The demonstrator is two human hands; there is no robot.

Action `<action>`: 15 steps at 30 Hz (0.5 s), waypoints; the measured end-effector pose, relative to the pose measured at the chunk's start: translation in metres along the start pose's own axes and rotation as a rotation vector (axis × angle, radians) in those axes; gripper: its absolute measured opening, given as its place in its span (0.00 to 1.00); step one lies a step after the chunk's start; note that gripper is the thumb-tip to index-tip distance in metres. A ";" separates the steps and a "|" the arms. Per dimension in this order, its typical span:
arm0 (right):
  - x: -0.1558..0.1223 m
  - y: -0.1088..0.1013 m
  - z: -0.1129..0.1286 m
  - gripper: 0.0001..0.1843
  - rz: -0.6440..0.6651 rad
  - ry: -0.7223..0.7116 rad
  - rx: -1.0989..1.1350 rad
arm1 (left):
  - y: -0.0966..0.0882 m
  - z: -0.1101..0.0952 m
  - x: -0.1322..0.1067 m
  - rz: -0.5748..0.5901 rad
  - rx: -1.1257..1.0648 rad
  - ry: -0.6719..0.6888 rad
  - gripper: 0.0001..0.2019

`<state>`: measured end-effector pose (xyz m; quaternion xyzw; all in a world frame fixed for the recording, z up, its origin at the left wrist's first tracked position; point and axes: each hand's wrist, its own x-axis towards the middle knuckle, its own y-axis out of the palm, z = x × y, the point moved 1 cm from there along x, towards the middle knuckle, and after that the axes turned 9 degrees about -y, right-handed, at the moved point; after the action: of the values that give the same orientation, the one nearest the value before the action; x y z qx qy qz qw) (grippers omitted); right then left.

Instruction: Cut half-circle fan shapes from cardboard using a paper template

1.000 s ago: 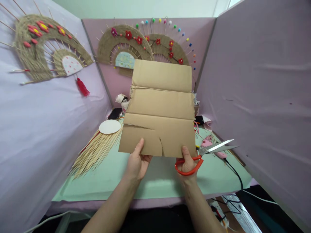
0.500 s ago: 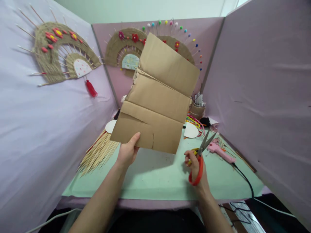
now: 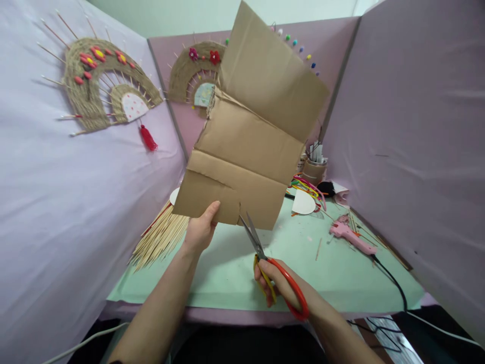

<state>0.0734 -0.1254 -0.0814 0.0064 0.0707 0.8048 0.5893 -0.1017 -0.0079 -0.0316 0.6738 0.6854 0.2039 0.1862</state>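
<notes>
My left hand [image 3: 202, 228] pinches the lower left edge of a creased brown cardboard sheet [image 3: 250, 134], thumb on the front and fingers behind. The sheet is held up tilted above the table, with a slit near its left side and a short cut at its lower edge. In my right hand [image 3: 278, 283] are scissors [image 3: 261, 253] with one red and one yellow handle. Their blades are apart and point up at the lower edge of the cardboard, beside the short cut. Whether the blades touch the sheet I cannot tell.
Thin wooden sticks [image 3: 159, 237] lie at the left of the green table. A pink glue gun [image 3: 352, 237] with a black cord rests at the right. Behind are a white half-round piece [image 3: 303, 202] and a holder [image 3: 314, 169]. Twine-wrapped fans [image 3: 109, 86] hang on the walls.
My right hand has brought the scissors left and inward to the cardboard's lower edge, blades now pointing up-left. The cardboard is slightly higher, its top panel leaning closer. The view has shifted slightly.
</notes>
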 end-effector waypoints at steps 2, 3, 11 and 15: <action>0.002 -0.004 -0.002 0.26 -0.004 0.003 -0.021 | 0.001 -0.001 -0.001 -0.004 0.001 0.002 0.28; 0.003 -0.006 -0.004 0.26 -0.007 -0.003 -0.044 | 0.002 -0.002 -0.001 -0.008 0.002 0.002 0.28; 0.020 -0.003 -0.016 0.27 -0.120 -0.092 -0.173 | 0.009 -0.007 -0.007 -0.065 0.007 -0.067 0.28; 0.027 0.001 -0.007 0.27 -0.154 -0.128 -0.146 | 0.010 -0.004 -0.012 -0.062 0.018 -0.126 0.27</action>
<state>0.0636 -0.1010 -0.0906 0.0092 -0.0256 0.7580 0.6517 -0.0946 -0.0198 -0.0231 0.6653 0.6947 0.1489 0.2291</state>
